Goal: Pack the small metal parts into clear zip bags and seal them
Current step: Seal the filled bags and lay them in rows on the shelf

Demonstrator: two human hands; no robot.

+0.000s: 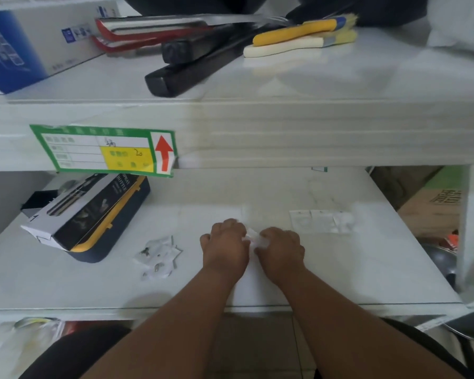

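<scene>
Fingers of both hands curled, pinching one small clear zip bag point(253, 237) btwn them, just above the white surface point(340, 269), near its middle. Left hand point(225, 246) grips the bag's left edge, right hand point(281, 248) the right edge; knuckles nearly touching. Bag contents too blurred to tell. Left of the hands: loose pile of bags w/ small metal parts point(159, 254). Right, a bit farther back: row of flat clear bags point(322, 221). Far left: dark box w/ yellow trim point(93, 214). Overhead shelf edge carries a green label point(104, 150).
</scene>
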